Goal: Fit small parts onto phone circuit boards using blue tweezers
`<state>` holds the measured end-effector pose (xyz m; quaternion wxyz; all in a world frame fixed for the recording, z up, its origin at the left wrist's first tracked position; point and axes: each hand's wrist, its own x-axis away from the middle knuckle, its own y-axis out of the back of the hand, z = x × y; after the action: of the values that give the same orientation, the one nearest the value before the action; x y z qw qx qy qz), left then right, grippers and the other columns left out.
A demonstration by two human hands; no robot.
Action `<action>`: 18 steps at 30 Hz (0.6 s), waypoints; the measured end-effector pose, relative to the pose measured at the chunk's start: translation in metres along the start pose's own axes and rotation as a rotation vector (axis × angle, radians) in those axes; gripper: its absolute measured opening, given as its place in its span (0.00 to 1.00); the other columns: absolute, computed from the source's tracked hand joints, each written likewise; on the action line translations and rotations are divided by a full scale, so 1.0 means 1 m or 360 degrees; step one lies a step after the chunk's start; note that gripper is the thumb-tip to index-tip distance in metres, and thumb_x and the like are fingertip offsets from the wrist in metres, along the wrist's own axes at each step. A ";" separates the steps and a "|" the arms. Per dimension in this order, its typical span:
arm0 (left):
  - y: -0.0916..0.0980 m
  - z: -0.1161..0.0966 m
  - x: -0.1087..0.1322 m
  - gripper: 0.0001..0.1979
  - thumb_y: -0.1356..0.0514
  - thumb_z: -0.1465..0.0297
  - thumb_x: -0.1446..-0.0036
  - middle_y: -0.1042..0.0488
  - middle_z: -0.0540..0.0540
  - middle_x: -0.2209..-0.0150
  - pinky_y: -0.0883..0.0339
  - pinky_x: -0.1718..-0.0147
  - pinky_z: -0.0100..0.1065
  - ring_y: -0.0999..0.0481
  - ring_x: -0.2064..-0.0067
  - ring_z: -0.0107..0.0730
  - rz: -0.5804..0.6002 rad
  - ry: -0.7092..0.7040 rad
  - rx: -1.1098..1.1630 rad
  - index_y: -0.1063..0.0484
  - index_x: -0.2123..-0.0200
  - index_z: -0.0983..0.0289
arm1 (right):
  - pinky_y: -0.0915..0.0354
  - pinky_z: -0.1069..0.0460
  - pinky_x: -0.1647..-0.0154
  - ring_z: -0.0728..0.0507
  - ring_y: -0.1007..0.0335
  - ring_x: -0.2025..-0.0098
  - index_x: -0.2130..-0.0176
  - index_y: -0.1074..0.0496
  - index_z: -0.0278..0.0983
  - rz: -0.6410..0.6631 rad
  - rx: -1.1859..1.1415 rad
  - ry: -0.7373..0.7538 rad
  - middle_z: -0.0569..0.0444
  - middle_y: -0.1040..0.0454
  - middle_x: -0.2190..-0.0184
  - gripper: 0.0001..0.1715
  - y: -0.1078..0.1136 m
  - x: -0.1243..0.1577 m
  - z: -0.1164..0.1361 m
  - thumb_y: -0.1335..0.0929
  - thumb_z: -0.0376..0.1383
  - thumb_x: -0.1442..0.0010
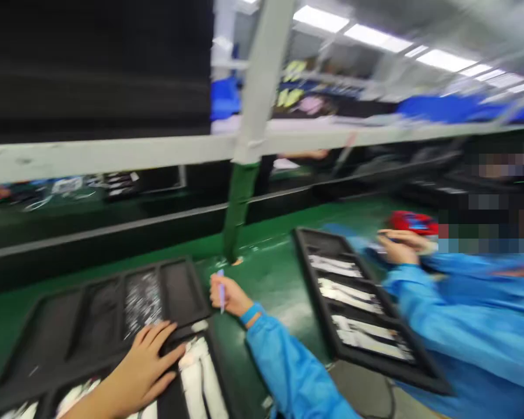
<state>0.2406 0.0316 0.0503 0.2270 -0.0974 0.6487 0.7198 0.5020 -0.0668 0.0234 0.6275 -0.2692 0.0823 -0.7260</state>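
Two black trays are set on the green table (266,273); whether either is lettered cannot be told through the blur. Four compartments are counted in the back row of the left tray (179,291), one being filled with clear, shiny material (142,299). Three compartments of the right tray (327,241) are occupied by white strips (349,294). One purple pen-like tool (221,291) is gripped between the trays by the right hand (231,294), its fingers curled closed. The left hand (146,361) is laid over the left tray, fingers extended and slightly spread; whether anything is pressed beneath cannot be told.
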 end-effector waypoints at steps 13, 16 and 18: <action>0.063 -0.044 0.160 0.37 0.42 0.52 0.33 0.51 0.71 0.26 0.48 0.35 0.65 0.48 0.27 0.66 0.0915 0.0402 0.0567 0.47 0.27 0.58 | 0.30 0.54 0.68 0.50 0.32 0.73 0.64 0.23 0.36 -0.0658 0.0115 0.0678 0.59 0.31 0.77 0.20 -0.012 0.013 -0.063 0.23 0.50 0.42; 0.054 -0.042 0.175 0.42 0.47 0.43 0.33 0.59 0.74 0.25 0.50 0.34 0.66 0.50 0.27 0.67 0.0790 0.0305 0.0562 0.52 0.26 0.58 | 0.29 0.53 0.65 0.48 0.29 0.70 0.56 0.21 0.39 -0.0664 0.0426 0.0694 0.56 0.26 0.74 0.20 -0.036 0.005 -0.042 0.25 0.51 0.40; 0.046 -0.043 0.179 0.46 0.48 0.38 0.37 0.59 0.76 0.26 0.51 0.34 0.65 0.49 0.27 0.66 0.0729 0.0273 0.0494 0.53 0.26 0.57 | 0.29 0.52 0.62 0.46 0.27 0.67 0.54 0.20 0.39 -0.0602 0.0658 0.0681 0.54 0.24 0.71 0.18 -0.054 -0.007 -0.029 0.24 0.48 0.39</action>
<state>0.0559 0.0231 0.0071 0.0149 0.0272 0.7731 0.6336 0.4417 -0.0553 0.0217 0.4917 0.0112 0.0119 -0.8706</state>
